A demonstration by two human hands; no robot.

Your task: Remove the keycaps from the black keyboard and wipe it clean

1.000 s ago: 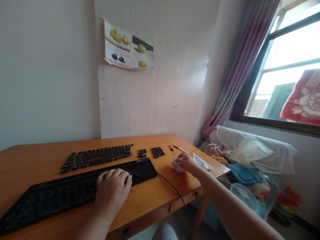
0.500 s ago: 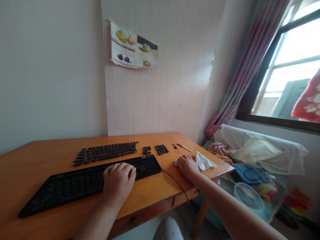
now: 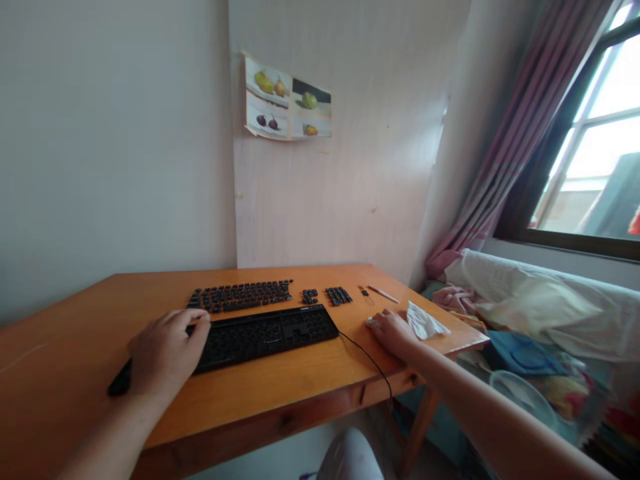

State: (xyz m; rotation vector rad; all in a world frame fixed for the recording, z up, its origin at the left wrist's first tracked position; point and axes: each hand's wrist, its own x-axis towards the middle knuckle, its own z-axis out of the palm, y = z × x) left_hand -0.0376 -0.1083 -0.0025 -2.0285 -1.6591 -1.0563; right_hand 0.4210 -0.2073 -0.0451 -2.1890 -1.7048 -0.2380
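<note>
A black keyboard (image 3: pixel 265 335) with its keycaps taken off lies along the front of the wooden table. Over its left end is my left hand (image 3: pixel 167 350), slightly blurred, its curled fingers closed around the far edge. On the table right of the keyboard rests my right hand (image 3: pixel 394 332), fingers closed on a small white wad of tissue (image 3: pixel 371 322). Beside that hand lies a creased white tissue (image 3: pixel 425 323). Behind the keyboard the loose black keycaps (image 3: pixel 245 295) stand in rows, with smaller groups of keycaps (image 3: pixel 339 295) to the right.
A pen-like stick (image 3: pixel 384 293) and a small metal-and-black piece (image 3: pixel 365 291) lie at the table's back right. The keyboard's cable (image 3: pixel 373 360) runs over the front edge. Bedding and a clear round tub (image 3: pixel 523 400) are right of the table (image 3: pixel 300 373).
My left hand has moved left from the keyboard's middle to its left end. My right hand stays on the tissue wad. The view has turned slightly left.
</note>
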